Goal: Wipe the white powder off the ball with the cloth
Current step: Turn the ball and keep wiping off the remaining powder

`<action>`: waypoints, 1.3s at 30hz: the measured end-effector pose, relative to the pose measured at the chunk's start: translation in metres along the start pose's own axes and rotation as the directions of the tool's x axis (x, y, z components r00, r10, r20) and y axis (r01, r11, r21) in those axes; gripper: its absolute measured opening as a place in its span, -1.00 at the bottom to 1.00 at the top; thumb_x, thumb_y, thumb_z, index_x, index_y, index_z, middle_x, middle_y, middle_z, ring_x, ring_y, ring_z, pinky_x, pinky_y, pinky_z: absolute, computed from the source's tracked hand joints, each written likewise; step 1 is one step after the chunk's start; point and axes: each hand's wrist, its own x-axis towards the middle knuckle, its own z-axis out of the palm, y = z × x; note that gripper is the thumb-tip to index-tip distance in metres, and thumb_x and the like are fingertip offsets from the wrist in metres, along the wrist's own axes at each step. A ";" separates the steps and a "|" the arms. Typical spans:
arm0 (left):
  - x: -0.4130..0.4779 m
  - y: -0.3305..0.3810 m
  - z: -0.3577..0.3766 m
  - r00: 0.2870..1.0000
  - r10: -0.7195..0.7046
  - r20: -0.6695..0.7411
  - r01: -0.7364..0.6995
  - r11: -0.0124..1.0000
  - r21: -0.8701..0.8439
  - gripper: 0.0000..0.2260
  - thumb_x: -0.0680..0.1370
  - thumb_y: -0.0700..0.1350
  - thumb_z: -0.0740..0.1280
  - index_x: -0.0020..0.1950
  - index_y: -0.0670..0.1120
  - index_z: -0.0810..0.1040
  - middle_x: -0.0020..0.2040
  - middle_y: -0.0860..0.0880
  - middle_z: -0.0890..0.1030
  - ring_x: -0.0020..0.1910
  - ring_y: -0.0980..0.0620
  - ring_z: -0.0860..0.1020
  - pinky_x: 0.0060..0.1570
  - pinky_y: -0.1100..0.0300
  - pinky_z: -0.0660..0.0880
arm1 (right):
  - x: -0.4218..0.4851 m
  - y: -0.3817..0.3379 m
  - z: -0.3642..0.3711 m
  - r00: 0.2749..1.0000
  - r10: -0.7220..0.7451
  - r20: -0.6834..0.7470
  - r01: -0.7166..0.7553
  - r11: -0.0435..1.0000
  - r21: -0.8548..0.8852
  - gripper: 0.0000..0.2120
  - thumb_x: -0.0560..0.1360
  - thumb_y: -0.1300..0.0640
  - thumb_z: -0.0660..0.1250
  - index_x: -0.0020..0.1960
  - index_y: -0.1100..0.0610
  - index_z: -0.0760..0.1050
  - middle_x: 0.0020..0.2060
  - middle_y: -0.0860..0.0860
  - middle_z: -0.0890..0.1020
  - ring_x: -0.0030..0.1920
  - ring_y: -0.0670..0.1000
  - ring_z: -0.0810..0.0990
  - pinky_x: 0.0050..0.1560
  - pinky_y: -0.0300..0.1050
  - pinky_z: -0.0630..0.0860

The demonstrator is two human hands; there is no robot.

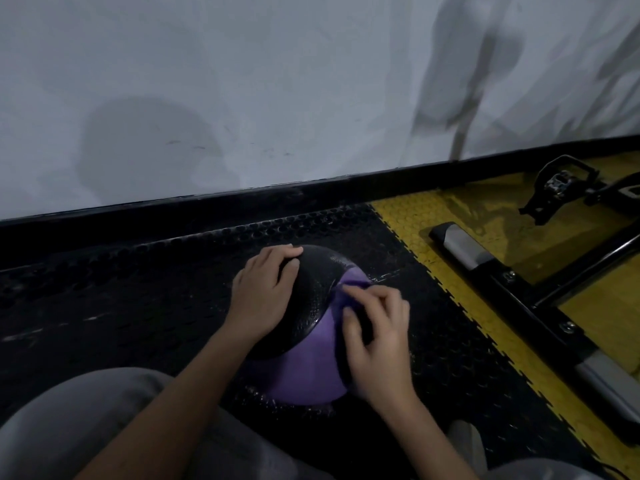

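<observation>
Resting on a black studded rubber floor mat [138,289] near the base of a white wall [242,81], a black textured rubber ball [318,289] sits just in front of the person's grey-trousered knees [69,420]. A smooth purple cloth [304,362] is draped over the ball's near and right side. The left hand [263,292] lies on the ball's bare black left side, its grip clenched over the top with the fingers bent round the far curve. The right hand [377,334] is on the cloth, its grip pinching a bunched purple fold between thumb and fingertips against the ball. To the right, a black metal machine frame [519,299] with grey end caps stands on yellow studded floor tiles [433,216].
</observation>
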 end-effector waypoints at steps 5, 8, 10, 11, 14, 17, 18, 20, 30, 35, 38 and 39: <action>-0.002 0.000 -0.001 1.000 -0.021 -0.007 0.021 1.000 -0.007 -0.66 0.49 0.22 0.18 0.14 0.09 0.52 0.22 0.18 0.48 0.26 0.06 0.39 0.29 0.01 0.27 | 0.006 0.004 -0.002 0.976 -0.195 0.099 0.204 0.975 -0.085 -0.77 0.51 0.16 0.23 0.14 0.06 0.50 -0.02 0.01 0.58 -0.04 -0.01 0.45 0.03 -0.21 0.34; -0.002 0.004 0.000 1.000 -0.016 -0.012 0.016 1.000 0.001 -0.79 0.54 0.06 0.26 0.15 0.10 0.51 0.22 0.22 0.46 0.26 0.10 0.36 0.30 0.02 0.24 | 0.031 0.033 -0.010 0.981 0.196 0.007 -0.196 0.980 0.028 -0.79 0.51 0.25 0.30 0.02 -0.04 0.53 -0.11 -0.12 0.57 0.01 -0.02 0.50 0.02 -0.36 0.32; -0.004 0.006 0.002 1.000 -0.014 -0.008 0.014 1.000 0.001 -0.80 0.54 0.06 0.26 0.15 0.11 0.51 0.22 0.23 0.45 0.26 0.10 0.36 0.31 0.00 0.23 | 0.033 0.039 -0.012 0.953 0.302 0.034 -0.304 0.952 0.045 -0.76 0.51 0.28 0.30 0.01 -0.05 0.51 -0.11 -0.13 0.55 0.05 0.04 0.53 0.04 -0.34 0.33; -0.004 0.007 0.002 1.000 -0.019 -0.008 0.019 1.000 -0.001 -0.79 0.54 0.06 0.26 0.15 0.11 0.51 0.22 0.23 0.45 0.26 0.10 0.36 0.31 0.02 0.23 | 0.030 0.033 -0.011 0.964 0.265 0.015 -0.265 0.964 0.013 -0.77 0.50 0.29 0.30 0.02 -0.02 0.53 -0.11 -0.11 0.56 0.03 0.05 0.53 0.04 -0.37 0.31; -0.005 0.004 0.000 0.999 -0.037 -0.023 0.037 0.999 -0.001 -0.75 0.52 0.12 0.28 0.14 0.08 0.53 0.20 0.22 0.47 0.25 0.08 0.38 0.26 0.08 0.25 | 0.011 -0.002 0.001 1.000 -0.016 -0.007 0.016 0.998 -0.066 -0.82 0.48 0.22 0.25 0.03 0.13 0.59 -0.09 -0.01 0.58 -0.07 0.01 0.46 0.04 -0.41 0.26; -0.005 0.004 -0.003 0.999 -0.042 -0.003 0.042 0.999 -0.017 -0.65 0.43 0.19 0.18 0.13 0.11 0.52 0.15 0.27 0.44 0.24 0.09 0.38 0.27 0.05 0.26 | 0.009 -0.009 0.003 0.985 -0.155 0.070 0.161 0.984 -0.083 -0.76 0.50 0.16 0.21 0.06 0.16 0.59 -0.08 0.02 0.57 -0.06 -0.02 0.40 0.04 -0.36 0.29; -0.005 0.005 -0.003 0.999 -0.044 0.006 0.044 0.999 -0.021 -0.67 0.45 0.19 0.19 0.13 0.11 0.52 0.15 0.29 0.43 0.24 0.10 0.37 0.28 0.04 0.25 | 0.015 0.000 0.001 0.991 -0.118 0.056 0.122 0.989 -0.079 -0.77 0.50 0.16 0.22 0.06 0.15 0.59 -0.08 0.01 0.56 -0.07 -0.02 0.41 0.04 -0.39 0.27; -0.005 0.006 -0.003 0.999 -0.041 0.007 0.041 0.999 -0.017 -0.77 0.53 0.12 0.25 0.15 0.12 0.51 0.17 0.29 0.43 0.25 0.12 0.35 0.30 0.05 0.23 | 0.030 0.022 -0.005 0.997 0.073 0.004 -0.073 0.997 -0.037 -0.83 0.51 0.22 0.27 0.04 0.09 0.59 -0.11 -0.03 0.55 -0.05 0.00 0.48 -0.01 -0.45 0.25; -0.005 0.004 -0.004 0.999 -0.047 -0.003 0.047 0.998 -0.031 -0.84 0.54 0.04 0.28 0.11 0.14 0.50 0.14 0.30 0.43 0.24 0.13 0.35 0.29 0.05 0.24 | 0.022 0.003 -0.001 0.999 -0.030 0.030 0.031 0.999 -0.017 -0.81 0.49 0.17 0.26 0.04 0.14 0.59 -0.11 -0.04 0.55 -0.06 -0.06 0.45 0.01 -0.50 0.25; -0.003 0.007 -0.002 0.999 -0.049 -0.001 0.049 0.998 -0.026 -0.81 0.53 0.06 0.26 0.14 0.15 0.50 0.16 0.31 0.43 0.25 0.14 0.34 0.31 0.05 0.21 | 0.036 0.058 -0.009 0.816 0.569 0.107 -0.579 0.803 0.141 -0.83 0.54 0.23 0.28 0.08 0.09 0.57 0.00 0.01 0.62 0.03 -0.03 0.56 0.02 -0.26 0.39; -0.004 0.006 -0.002 0.998 -0.060 -0.003 0.060 0.998 -0.013 -0.80 0.53 0.06 0.26 0.14 0.14 0.50 0.16 0.31 0.43 0.25 0.14 0.33 0.30 0.08 0.20 | 0.029 0.047 -0.007 0.838 0.542 0.055 -0.543 0.822 0.171 -0.83 0.52 0.26 0.29 0.05 0.07 0.58 -0.04 -0.05 0.61 0.01 -0.08 0.56 0.03 -0.33 0.40; -0.004 0.005 -0.002 0.998 -0.063 -0.008 0.063 0.998 -0.012 -0.80 0.53 0.06 0.26 0.15 0.13 0.50 0.16 0.30 0.43 0.25 0.14 0.33 0.30 0.07 0.21 | 0.027 0.034 -0.006 0.898 0.441 0.009 -0.436 0.884 0.169 -0.82 0.51 0.28 0.31 0.01 0.06 0.58 -0.10 -0.10 0.58 -0.02 -0.10 0.55 0.00 -0.41 0.38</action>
